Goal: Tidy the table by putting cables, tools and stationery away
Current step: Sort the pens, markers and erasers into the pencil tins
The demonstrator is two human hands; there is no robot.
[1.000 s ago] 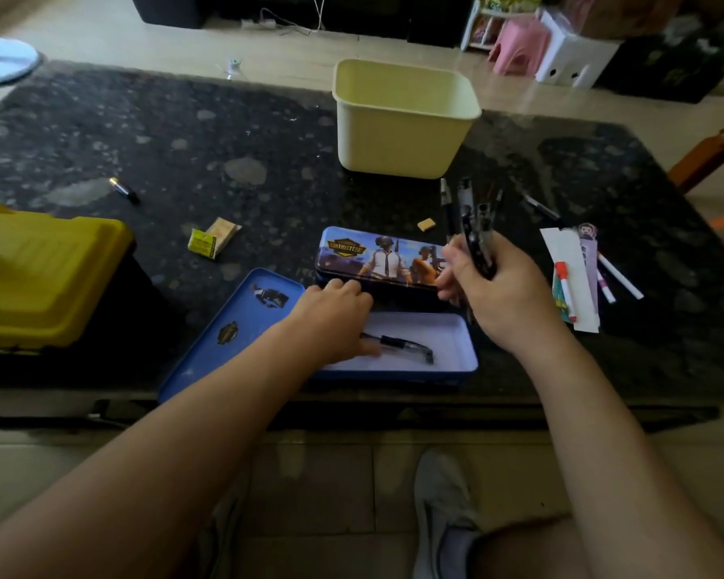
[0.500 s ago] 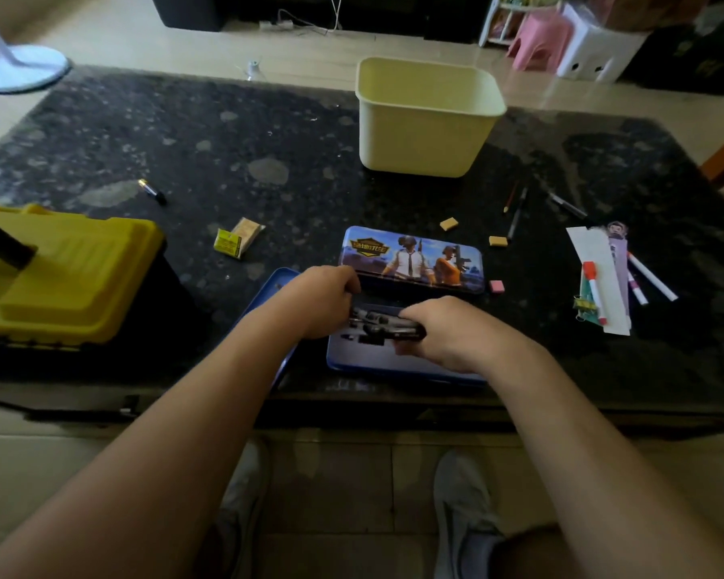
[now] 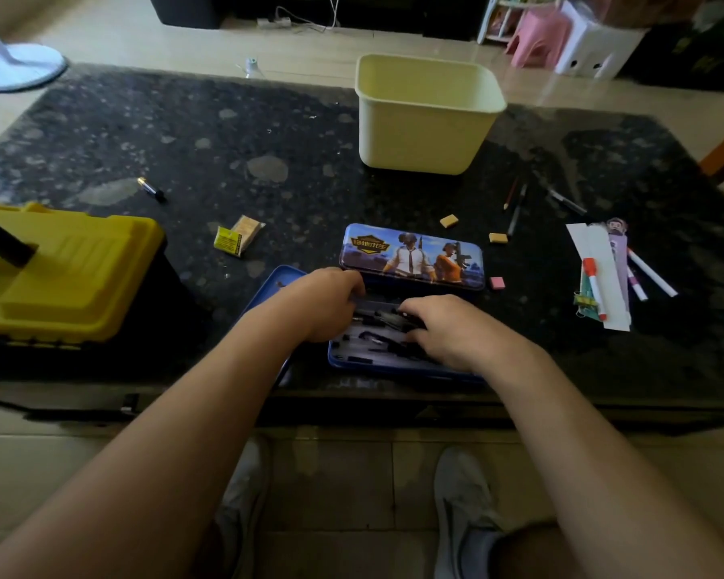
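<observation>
A blue tin pencil case point(image 3: 412, 257) stands open at the table's near edge, its printed lid upright. Its tray point(image 3: 354, 361) holds a bundle of dark pens point(image 3: 379, 318). My right hand point(image 3: 450, 333) lies over the tray with its fingers curled round the bundle. My left hand point(image 3: 325, 302) grips the bundle's left end, knuckles up. A second blue tray point(image 3: 270, 286) shows partly under my left wrist. Loose stationery remains on the table: small erasers point(image 3: 449, 221), two pencils point(image 3: 515, 202), a dark pen point(image 3: 567, 202), and markers on paper strips point(image 3: 602, 282).
A pale yellow bin point(image 3: 429, 119) stands at the far middle of the dark stone table point(image 3: 185, 131). A yellow toolbox point(image 3: 63, 277) sits at the left edge. A wrapped eraser point(image 3: 237, 236) and a small cylinder point(image 3: 151, 189) lie left of centre.
My right hand brought the bundle of pens down from above the lid into the tray. My left hand shifted from pressing in the tray to the bundle's left end.
</observation>
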